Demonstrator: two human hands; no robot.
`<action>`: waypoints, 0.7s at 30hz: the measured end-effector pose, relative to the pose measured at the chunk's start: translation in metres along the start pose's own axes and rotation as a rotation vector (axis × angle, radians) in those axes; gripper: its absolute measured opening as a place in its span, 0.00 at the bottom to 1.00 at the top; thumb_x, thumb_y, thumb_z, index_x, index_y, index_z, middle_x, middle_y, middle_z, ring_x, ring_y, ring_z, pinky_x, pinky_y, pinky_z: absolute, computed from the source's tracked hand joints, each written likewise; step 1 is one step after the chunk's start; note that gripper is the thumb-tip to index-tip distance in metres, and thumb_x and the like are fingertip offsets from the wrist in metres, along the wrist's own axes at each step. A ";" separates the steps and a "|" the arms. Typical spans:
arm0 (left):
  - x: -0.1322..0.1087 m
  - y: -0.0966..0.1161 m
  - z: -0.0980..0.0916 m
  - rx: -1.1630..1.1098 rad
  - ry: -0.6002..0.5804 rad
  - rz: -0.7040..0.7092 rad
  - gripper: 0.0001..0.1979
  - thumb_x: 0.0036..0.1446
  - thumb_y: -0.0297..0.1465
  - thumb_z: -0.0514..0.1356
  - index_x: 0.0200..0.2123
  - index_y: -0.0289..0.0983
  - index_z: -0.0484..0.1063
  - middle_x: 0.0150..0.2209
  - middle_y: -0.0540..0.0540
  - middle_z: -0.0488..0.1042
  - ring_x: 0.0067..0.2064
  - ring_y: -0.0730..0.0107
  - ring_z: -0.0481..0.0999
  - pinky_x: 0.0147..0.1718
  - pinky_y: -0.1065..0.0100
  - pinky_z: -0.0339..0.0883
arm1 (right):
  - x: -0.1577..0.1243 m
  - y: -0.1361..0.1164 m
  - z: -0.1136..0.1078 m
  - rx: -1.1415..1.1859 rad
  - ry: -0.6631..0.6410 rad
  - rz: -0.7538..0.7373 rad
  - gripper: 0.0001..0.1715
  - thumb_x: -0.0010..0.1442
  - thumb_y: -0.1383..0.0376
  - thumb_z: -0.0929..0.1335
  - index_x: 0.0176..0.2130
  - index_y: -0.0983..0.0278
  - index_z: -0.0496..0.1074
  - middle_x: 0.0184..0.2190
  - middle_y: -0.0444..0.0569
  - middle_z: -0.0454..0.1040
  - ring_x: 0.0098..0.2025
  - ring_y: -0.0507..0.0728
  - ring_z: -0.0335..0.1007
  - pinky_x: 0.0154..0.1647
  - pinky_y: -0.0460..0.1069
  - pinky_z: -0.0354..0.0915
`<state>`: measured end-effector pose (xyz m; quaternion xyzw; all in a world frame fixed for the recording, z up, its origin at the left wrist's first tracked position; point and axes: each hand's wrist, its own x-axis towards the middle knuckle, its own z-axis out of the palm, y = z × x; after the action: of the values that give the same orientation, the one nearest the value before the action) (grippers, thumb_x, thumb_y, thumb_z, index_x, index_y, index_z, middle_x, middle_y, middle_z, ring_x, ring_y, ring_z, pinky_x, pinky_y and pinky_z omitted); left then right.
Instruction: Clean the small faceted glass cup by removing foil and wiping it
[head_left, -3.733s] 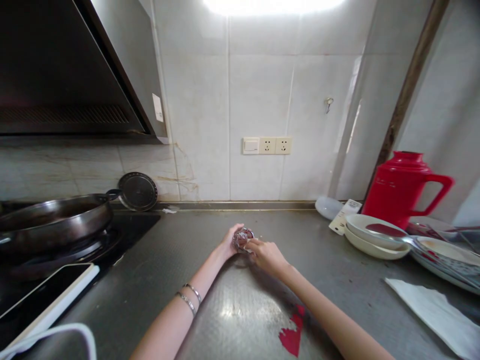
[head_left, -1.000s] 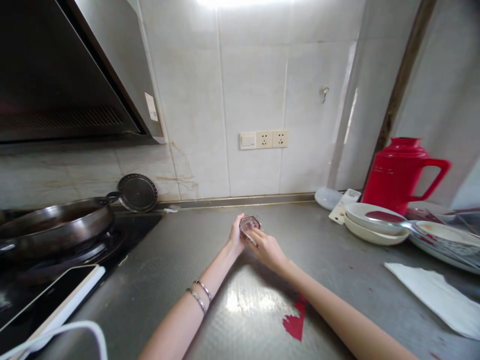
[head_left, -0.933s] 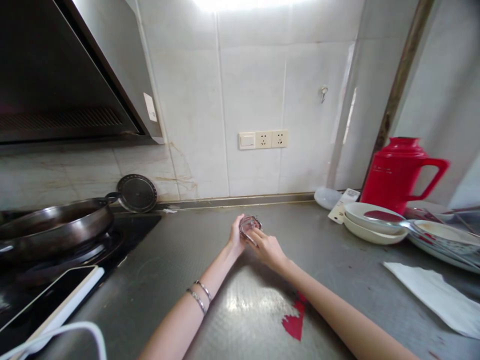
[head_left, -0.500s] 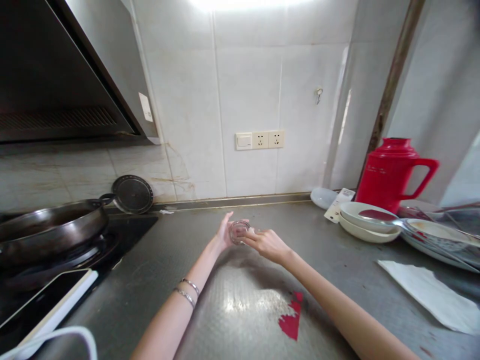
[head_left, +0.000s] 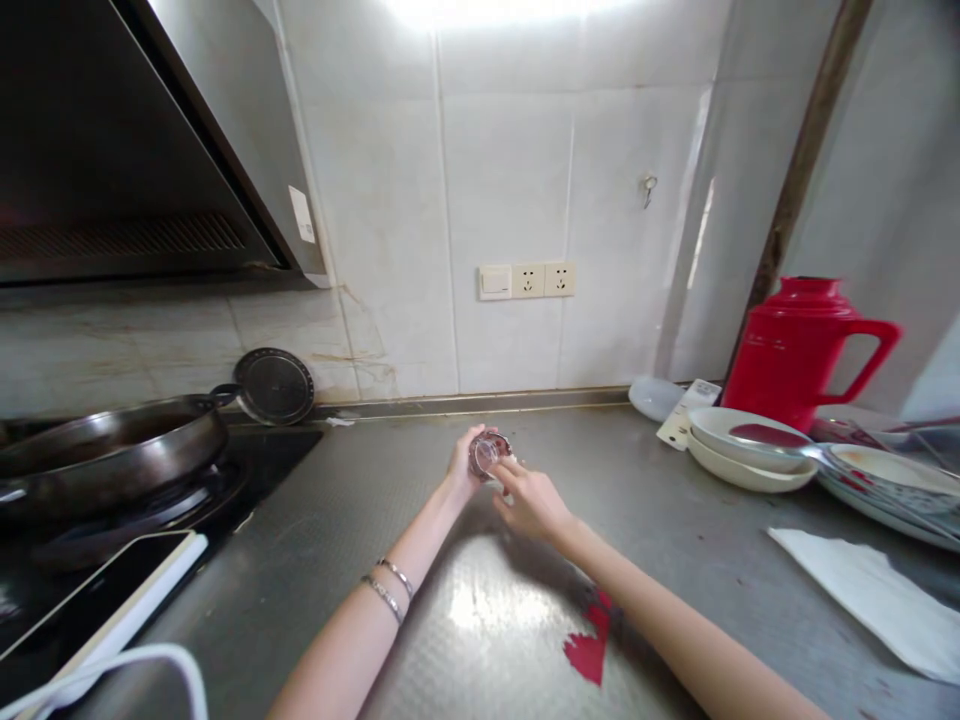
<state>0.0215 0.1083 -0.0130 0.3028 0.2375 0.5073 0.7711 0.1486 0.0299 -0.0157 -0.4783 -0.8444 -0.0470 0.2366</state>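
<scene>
A small clear round container [head_left: 486, 455], glass-like with a dark reddish tone, is held above the metal counter, its round face toward me. My left hand [head_left: 463, 462] is wrapped round its left and far side. My right hand [head_left: 527, 496] reaches it from the right, fingers bent and touching its near right edge; whether they pinch some small part is too small to tell. Two bracelets [head_left: 388, 590] circle my left forearm. Beneath my right forearm a torn red patch [head_left: 587, 652] lies on the counter.
At left, a pan [head_left: 112, 455] sits on the stove, with a phone [head_left: 97, 600] and white cable in front. A black disc [head_left: 274, 386] leans on the wall. At right are a red thermos [head_left: 787, 355], stacked bowls [head_left: 746, 470] and a white cloth [head_left: 870, 595].
The container has turned and now looks darker and redder. My left fingers have closed further round it, and my right hand has shifted slightly down and right. The whole view has moved slightly.
</scene>
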 end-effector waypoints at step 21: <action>-0.004 0.020 -0.014 0.186 -0.034 -0.297 0.27 0.57 0.47 0.51 0.37 0.28 0.75 0.26 0.36 0.78 0.24 0.59 0.76 0.23 0.65 0.66 | 0.004 0.022 -0.022 -0.300 -0.182 -0.309 0.20 0.65 0.73 0.56 0.53 0.62 0.64 0.52 0.54 0.69 0.39 0.56 0.73 0.31 0.47 0.65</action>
<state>-0.0019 0.1135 -0.0087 0.3430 0.3126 0.3582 0.8101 0.1735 0.0381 0.0021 -0.3756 -0.9090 -0.1641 0.0759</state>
